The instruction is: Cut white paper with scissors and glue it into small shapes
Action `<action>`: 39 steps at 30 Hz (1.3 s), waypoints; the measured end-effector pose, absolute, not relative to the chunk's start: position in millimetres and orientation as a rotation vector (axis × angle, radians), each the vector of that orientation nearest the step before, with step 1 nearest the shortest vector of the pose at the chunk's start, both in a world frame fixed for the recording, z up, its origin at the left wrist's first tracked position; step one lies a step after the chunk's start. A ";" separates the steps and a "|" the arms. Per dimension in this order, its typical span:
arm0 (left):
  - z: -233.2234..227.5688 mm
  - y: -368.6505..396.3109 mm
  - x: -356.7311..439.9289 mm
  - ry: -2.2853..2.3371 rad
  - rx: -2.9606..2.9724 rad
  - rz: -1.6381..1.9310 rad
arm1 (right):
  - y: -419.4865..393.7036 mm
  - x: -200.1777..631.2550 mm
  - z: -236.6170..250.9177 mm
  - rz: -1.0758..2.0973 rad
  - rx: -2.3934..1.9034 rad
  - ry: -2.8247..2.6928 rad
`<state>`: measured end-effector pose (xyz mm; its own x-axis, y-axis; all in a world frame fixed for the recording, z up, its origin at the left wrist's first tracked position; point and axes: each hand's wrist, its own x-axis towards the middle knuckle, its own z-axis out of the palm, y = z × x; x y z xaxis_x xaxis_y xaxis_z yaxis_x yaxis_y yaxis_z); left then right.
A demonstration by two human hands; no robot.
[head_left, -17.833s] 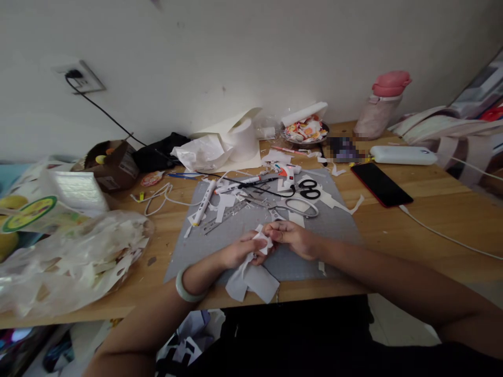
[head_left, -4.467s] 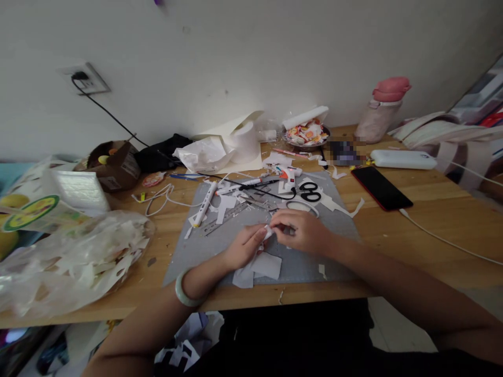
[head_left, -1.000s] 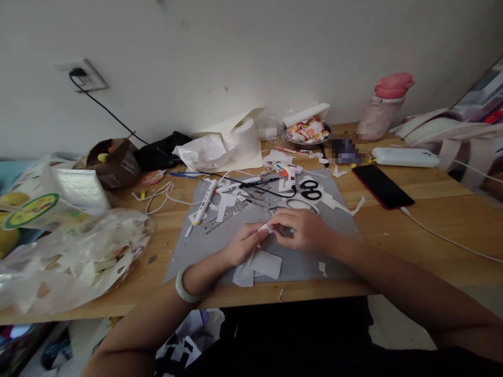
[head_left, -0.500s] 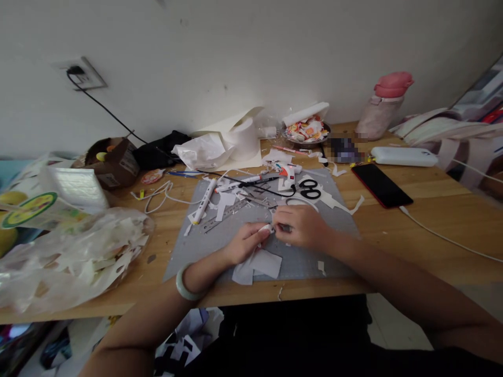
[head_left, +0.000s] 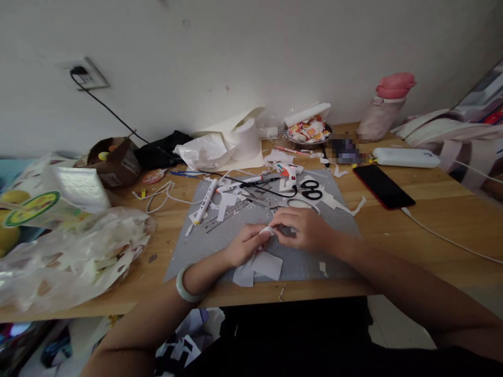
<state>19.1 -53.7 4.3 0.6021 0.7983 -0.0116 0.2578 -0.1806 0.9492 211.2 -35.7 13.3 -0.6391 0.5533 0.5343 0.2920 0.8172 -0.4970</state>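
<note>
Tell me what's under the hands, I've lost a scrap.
White paper pieces on a grey mat. Both the left hand and right hand pinch a small scrap; anything beneath the palms is hidden.

Home craft desk against plain wall. Evidence: wooden desk (head_left: 412, 230), grey cutting mat (head_left: 204, 246), scissors (head_left: 310, 189), glue gun (head_left: 290, 173), paper scraps bag (head_left: 70, 256), snack dish (head_left: 308, 131), pink bottle (head_left: 387, 104), phone (head_left: 383, 186), wall socket (head_left: 84, 76).

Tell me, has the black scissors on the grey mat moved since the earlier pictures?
No. The black scissors lie in the same spot on the grey mat, beside the glue gun, as before.
</note>
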 end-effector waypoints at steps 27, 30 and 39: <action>4.6 -55.6 19.6 0.888 1.779 0.568 | -31.7 214.1 12.4 0.533 -0.730 -2.261; 4.2 -54.0 20.4 0.890 1.796 0.566 | -36.8 209.8 10.9 0.499 -0.648 -2.297; 3.8 -48.7 14.4 1.001 1.875 0.618 | -28.1 216.4 14.4 0.298 -0.894 -2.267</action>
